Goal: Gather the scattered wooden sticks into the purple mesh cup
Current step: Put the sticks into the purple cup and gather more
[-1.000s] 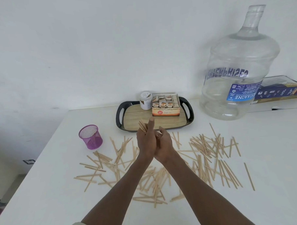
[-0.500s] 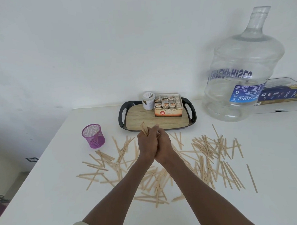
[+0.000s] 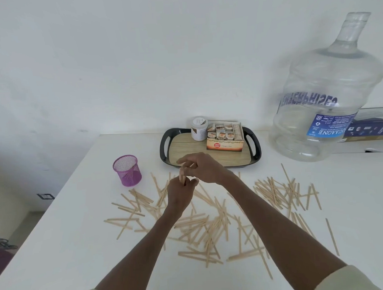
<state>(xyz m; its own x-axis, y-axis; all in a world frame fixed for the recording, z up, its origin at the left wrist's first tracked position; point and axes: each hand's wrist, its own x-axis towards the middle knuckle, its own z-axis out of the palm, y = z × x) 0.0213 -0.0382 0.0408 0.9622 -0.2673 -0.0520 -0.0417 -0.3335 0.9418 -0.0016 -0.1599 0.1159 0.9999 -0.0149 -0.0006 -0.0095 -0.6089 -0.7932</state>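
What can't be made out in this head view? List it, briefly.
- How many sticks the left hand grips: its fingers cover the bundle.
- What the right hand pinches: its fingertips overlap the bundle's top.
- What is in the purple cup: the mesh blurs it.
- The blue box: behind the water jug, cut by the right edge.

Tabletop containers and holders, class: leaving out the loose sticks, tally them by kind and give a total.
Purple mesh cup: 1
Black tray: 1
White jar: 1
Tea box: 1
Clear water jug: 1
Flat blue box: 1
Total: 6
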